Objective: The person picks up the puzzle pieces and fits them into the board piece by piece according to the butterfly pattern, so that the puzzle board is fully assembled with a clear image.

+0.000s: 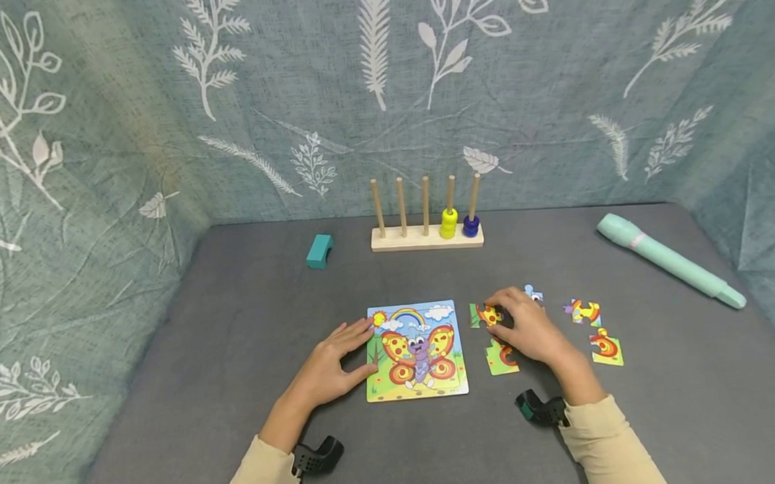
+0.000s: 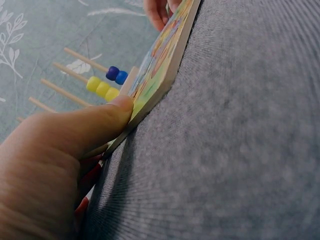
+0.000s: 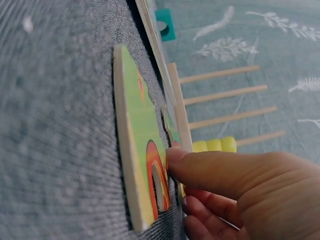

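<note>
- Our left hand [image 1: 328, 371] lies flat with fingers spread, thumb [image 2: 107, 117] pressing the left edge of the square wooden butterfly puzzle board [image 1: 416, 350] at table centre.
- Our right hand [image 1: 527, 326] sits at 3 o'clock of the board, fingertips [image 3: 175, 157] curled onto a loose orange-and-green jigsaw piece [image 1: 485, 315]; pinching or only touching, we cannot tell.
- A second green piece [image 1: 500, 358] lies just below that hand at 6 o'clock.
- Two more pieces [image 1: 595, 328] rest at its 3 o'clock.
- At 12 o'clock of the board stands a wooden peg rack [image 1: 426, 234] with yellow and blue rings.
</note>
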`<state>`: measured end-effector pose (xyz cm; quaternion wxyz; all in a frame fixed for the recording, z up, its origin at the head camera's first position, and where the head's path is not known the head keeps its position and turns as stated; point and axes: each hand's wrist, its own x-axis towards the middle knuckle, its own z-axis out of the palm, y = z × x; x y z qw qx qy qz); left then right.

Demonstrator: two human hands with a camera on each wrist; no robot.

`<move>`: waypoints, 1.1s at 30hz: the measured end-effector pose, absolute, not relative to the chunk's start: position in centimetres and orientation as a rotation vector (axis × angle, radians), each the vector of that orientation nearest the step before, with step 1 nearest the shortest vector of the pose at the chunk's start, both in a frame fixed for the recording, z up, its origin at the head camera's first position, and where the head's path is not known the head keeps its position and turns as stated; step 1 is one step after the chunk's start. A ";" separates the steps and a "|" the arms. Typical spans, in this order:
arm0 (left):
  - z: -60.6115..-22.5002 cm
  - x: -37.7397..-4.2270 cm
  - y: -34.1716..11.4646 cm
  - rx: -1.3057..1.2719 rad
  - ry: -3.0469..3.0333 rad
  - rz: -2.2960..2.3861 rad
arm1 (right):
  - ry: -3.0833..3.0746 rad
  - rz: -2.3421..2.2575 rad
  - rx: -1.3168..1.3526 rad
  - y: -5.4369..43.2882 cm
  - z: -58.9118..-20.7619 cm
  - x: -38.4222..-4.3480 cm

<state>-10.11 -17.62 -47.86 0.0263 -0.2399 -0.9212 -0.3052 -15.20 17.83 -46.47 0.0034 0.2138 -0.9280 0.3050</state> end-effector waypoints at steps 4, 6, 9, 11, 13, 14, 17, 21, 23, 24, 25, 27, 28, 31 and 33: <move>-47.8 -10.1 -17.6 -0.736 -2.853 -0.933 | -2.900 0.975 0.664 17.8 -46.3 -15.1; -47.8 -10.1 -17.6 -0.736 -2.853 -0.929 | -2.900 0.983 0.661 17.7 -46.2 -15.1; -47.8 -10.2 -17.7 -0.746 -2.847 -0.923 | -2.904 0.976 0.667 17.6 -46.0 -14.9; -47.8 -10.3 -17.7 -0.754 -2.843 -0.922 | -2.901 0.988 0.675 17.4 -45.8 -14.8; -47.8 -10.3 -17.7 -0.763 -2.837 -0.918 | -2.895 0.998 0.687 17.2 -45.7 -14.6; -47.9 -10.3 -17.7 -0.765 -2.835 -0.915 | -2.888 1.005 0.695 17.0 -45.6 -14.5; -47.9 -10.4 -17.8 -0.765 -2.830 -0.913 | -2.868 1.015 0.726 16.3 -45.3 -14.3; -48.0 -10.4 -17.8 -0.762 -2.828 -0.908 | -2.831 1.007 0.790 15.1 -44.9 -13.7; -48.1 -10.4 -17.9 -0.765 -2.827 -0.903 | -2.814 1.003 0.828 14.4 -44.7 -13.4; -48.1 -10.4 -17.9 -0.768 -2.826 -0.906 | -2.806 1.005 0.845 14.0 -44.6 -13.2; -48.1 -10.4 -17.9 -0.771 -2.824 -0.906 | -2.800 0.996 0.861 13.7 -44.5 -13.0; -48.2 -10.4 -17.9 -0.775 -2.821 -0.909 | -2.790 0.983 0.891 12.9 -44.4 -12.7; -48.2 -10.4 -17.9 -0.775 -2.820 -0.911 | -2.788 0.978 0.906 12.5 -44.3 -12.6; -48.2 -10.4 -17.8 -0.773 -2.823 -0.910 | -2.790 0.966 0.953 11.4 -44.0 -12.3; -48.2 -10.4 -17.8 -0.769 -2.828 -0.912 | -2.797 0.970 0.985 10.6 -43.9 -12.1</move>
